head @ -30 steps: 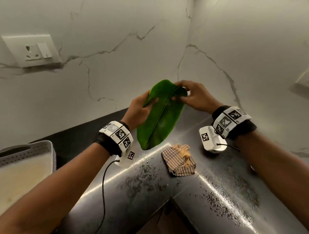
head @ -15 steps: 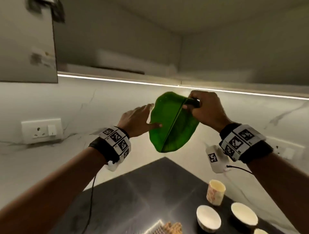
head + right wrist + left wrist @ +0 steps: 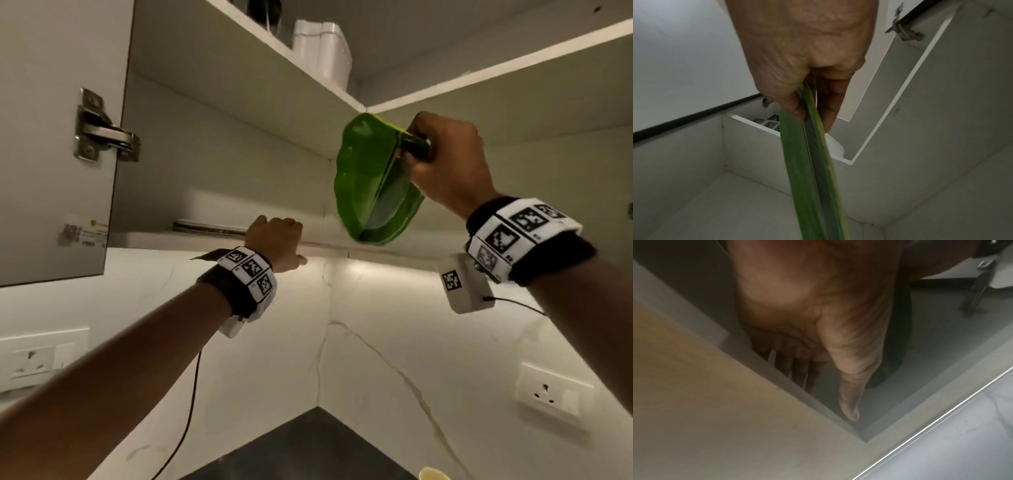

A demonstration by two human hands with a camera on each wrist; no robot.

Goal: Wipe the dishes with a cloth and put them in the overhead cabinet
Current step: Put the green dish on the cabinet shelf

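Note:
My right hand (image 3: 442, 161) grips the stem end of a green leaf-shaped plate (image 3: 366, 185), thumb and fingers pinching it. It hangs tilted on edge in front of the open overhead cabinet, just above the lower shelf (image 3: 154, 238). In the right wrist view the plate (image 3: 807, 170) runs edge-on from my right hand (image 3: 809, 104) toward the cabinet's inside. My left hand (image 3: 277, 236) holds nothing and rests at the shelf's front edge. In the left wrist view its fingers (image 3: 797, 369) reach fairly straight past that edge and the thumb points forward.
A low stack of plates (image 3: 205, 226) lies on the lower shelf, left of my left hand. The cabinet door (image 3: 51, 137) stands open at the left. A white container (image 3: 325, 44) sits on the upper shelf. A cup's rim (image 3: 433, 474) shows on the dark counter (image 3: 308, 445).
My view has swung up from the counter to the cabinet. My left hand let go of the plate and went to the shelf edge. My right hand lifted the plate to the shelf.

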